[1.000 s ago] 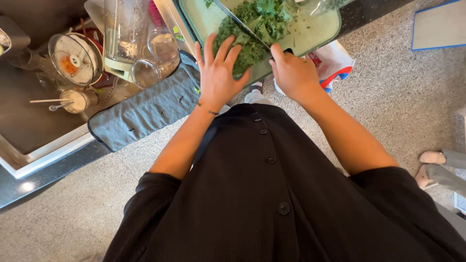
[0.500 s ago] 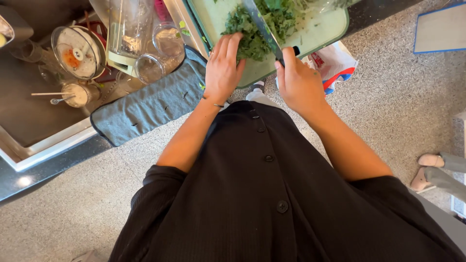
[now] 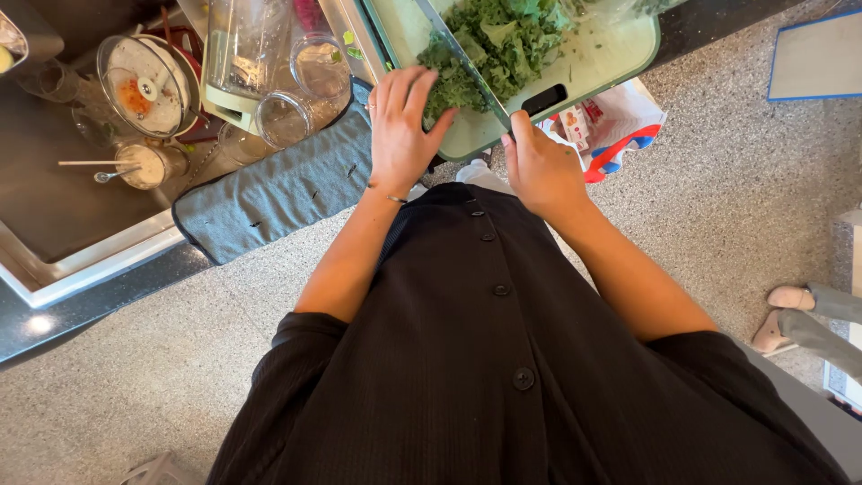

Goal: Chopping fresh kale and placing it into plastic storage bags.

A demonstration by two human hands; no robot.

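A pale green cutting board (image 3: 620,54) lies on the dark counter at the top, heaped with chopped green kale (image 3: 503,40). My left hand (image 3: 402,126) rests flat at the board's near left edge, fingers against a clump of the greens. My right hand (image 3: 537,166) is closed around the dark handle of a knife (image 3: 462,58), whose long blade runs diagonally up and left across the greens. Both bare forearms reach out over my black buttoned garment.
A grey dish mat (image 3: 278,193) hangs over the counter edge to the left. Beside it a sink (image 3: 81,224) holds glass jars (image 3: 283,117), a lidded bowl (image 3: 144,85) and a cup with a spoon. A colourful bag (image 3: 611,126) lies on the speckled floor; another person's feet (image 3: 790,314) are at right.
My view has shifted, so the board sits higher. My left hand has drawn its fingers together against the greens, and the knife has moved left toward that hand.
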